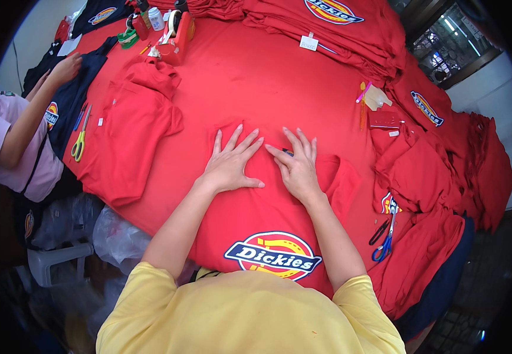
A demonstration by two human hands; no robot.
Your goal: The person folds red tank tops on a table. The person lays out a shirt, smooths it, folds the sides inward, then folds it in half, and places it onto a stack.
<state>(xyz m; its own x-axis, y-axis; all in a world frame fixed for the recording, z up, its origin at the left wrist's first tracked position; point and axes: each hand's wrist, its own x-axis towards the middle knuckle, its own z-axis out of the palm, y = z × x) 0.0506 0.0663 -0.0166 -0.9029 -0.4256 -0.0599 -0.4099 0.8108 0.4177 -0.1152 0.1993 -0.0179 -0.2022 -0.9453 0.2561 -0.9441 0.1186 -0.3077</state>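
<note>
A red T-shirt (220, 230) with a round yellow, white and dark blue printed emblem lies in front of me, its emblem end close to my body. My left hand (230, 164) rests on the shirt's far part with the fingers spread, holding nothing. Beside it, my right hand (299, 171) also lies on the cloth, fingers apart and the index finger bent inward. A small dark patch, perhaps the neck label (288, 152), shows between the right fingers. Its details are partly hidden by them.
Left stands another red shirt (127, 127), with yellow scissors (79, 144) and a co-worker's hand (66, 68) over dark shirts. A tape dispenser (175, 38) sits far left. Stacked red shirts (338, 50) fill the back. Blue-handled scissors (383, 248) lie at right near more shirts (415, 162).
</note>
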